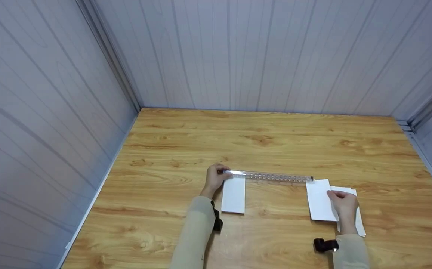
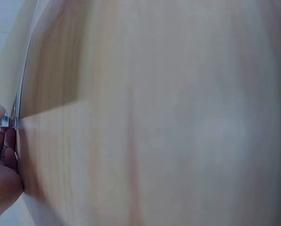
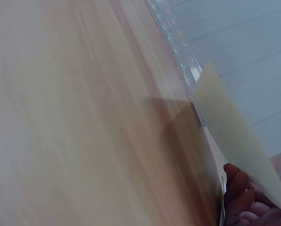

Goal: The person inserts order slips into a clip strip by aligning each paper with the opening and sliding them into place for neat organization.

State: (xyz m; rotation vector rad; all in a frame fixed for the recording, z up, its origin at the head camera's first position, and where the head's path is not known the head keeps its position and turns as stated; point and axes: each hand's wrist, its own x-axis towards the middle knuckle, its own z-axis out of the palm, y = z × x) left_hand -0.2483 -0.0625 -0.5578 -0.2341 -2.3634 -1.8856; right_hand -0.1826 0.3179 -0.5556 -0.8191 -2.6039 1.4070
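Right wrist: card (image 3: 234,136) underside, head: topside

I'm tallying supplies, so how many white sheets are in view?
At least 3: the left sheet by the left hand, the held sheet pinched in the right hand, and the far-right sheet, partly hidden by that hand. Overlapping edges there may conceal more.

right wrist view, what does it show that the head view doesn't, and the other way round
Only the right wrist view: the shaded underside of the white card in the right hand, with curled fingers beneath it.

Only the head view: the left hand at the far end of the clear strip, and another white card near that hand.

Both: the right hand, its card, part of the strip, the wooden table and panelled wall.
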